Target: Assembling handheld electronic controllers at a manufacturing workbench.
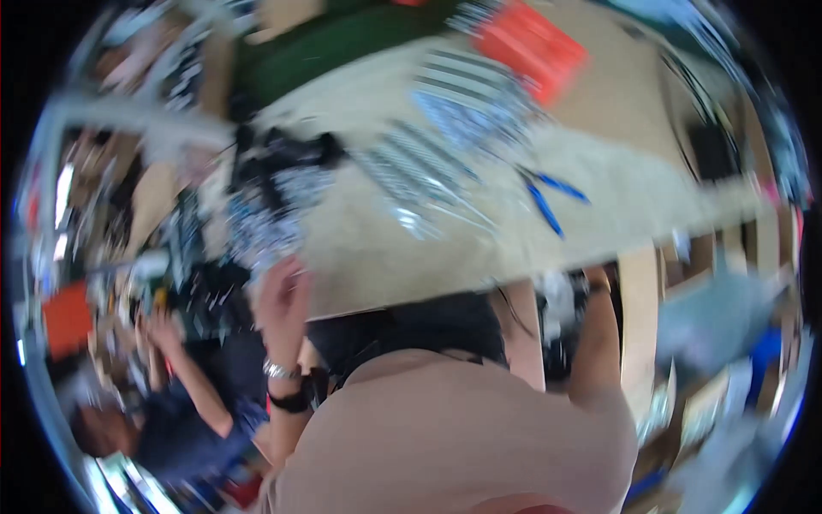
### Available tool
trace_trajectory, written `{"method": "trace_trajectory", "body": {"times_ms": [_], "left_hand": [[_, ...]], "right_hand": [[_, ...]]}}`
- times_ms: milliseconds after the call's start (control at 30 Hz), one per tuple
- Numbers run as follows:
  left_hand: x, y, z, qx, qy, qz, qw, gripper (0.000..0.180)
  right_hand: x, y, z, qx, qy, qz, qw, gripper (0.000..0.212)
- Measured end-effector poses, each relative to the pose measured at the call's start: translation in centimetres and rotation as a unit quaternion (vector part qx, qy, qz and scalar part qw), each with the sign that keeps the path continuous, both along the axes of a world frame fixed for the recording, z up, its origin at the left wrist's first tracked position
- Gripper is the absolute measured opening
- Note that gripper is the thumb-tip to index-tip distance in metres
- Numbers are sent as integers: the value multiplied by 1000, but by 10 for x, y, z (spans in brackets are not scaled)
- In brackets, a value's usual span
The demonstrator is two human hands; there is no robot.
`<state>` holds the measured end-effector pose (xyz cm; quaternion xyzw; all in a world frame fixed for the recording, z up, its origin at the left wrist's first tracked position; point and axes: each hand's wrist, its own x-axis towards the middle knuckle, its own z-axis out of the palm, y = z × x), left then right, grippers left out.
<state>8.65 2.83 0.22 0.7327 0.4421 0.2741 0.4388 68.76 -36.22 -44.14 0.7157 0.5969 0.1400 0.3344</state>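
Note:
My left hand (282, 295), smeared by motion, is at the near left edge of the worktable (360, 265), with a metal watch and a dark band on its wrist. Whether its fingers hold anything cannot be made out. Beside it lies a heap of small metallic and clear pieces (274, 206). My right arm reaches down past the table's near edge toward an open space with white and black things (561, 317). Only the wrist end of my right hand (598, 276) shows; the tabletop hides its fingers. Blue-handled pliers (548, 201) rest open on the table, away from both hands.
Rows of thin metal strips or rods (415, 171) lie mid-table, with a bluish bundle (467, 103) behind them. At the back is a red-orange bin (531, 51). A co-worker (171, 428) in dark clothing works at the left. Shelves and bags (715, 308) stand at the right.

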Motion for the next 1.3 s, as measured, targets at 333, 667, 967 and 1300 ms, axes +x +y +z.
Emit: {"method": "trace_trajectory", "body": {"times_ms": [333, 667, 967, 1300], "left_hand": [[34, -36, 23, 8, 56, -5, 998, 25], [45, -27, 18, 15, 64, -43, 997, 23], [38, -28, 22, 14, 104, -51, 993, 19], [41, -18, 18, 5, 108, -61, 992, 19]], "right_hand": [[-48, 64, 36, 160, 160, 60, 972, 72], [-24, 31, 67, 159, 281, -207, 924, 72], [-36, 6, 98, 131, 402, -475, 772, 72], [-37, -64, -26, 136, 416, -533, 724, 72]]}}
